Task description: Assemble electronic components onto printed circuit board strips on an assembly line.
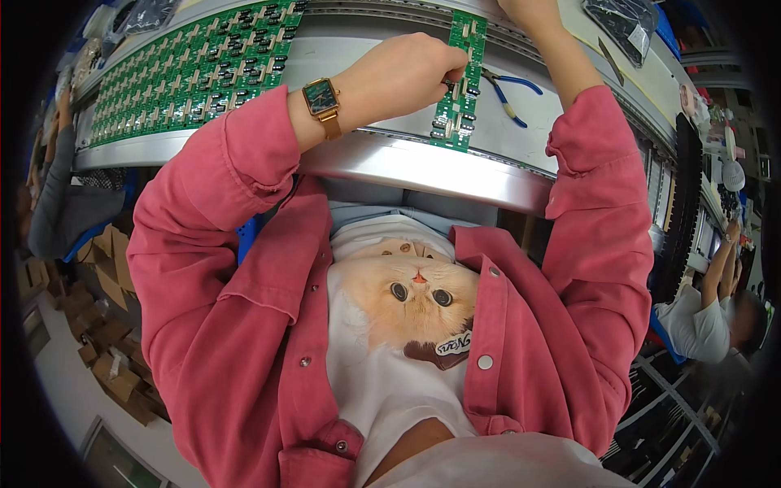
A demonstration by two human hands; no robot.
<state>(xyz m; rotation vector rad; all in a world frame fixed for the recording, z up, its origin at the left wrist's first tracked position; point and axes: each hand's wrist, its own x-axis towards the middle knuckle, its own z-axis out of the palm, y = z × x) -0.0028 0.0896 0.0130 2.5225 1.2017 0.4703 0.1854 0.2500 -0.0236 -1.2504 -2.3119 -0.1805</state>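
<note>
A narrow green circuit board (455, 122) with black and pale components lies crosswise on the metal rails of the bench. My left hand (407, 73), with a watch on its wrist, reaches over it from the left. Its fingers are curled together at the board's middle, and whatever they pinch is hidden. My right hand (530, 10) reaches past the board's far right, cut off by the upper edge of the picture, so its fingers do not show. Pliers (512, 91) with blue and yellow handles lie just right of the board, their jaws toward it.
A large block of green circuit boards (195, 73) covers the bench at the left. The rounded metal front edge (423, 167) runs before me. At the far right lie a pointed metal tool (610, 62) and a dark bagged item (625, 28). Other people (700, 321) sit at both sides.
</note>
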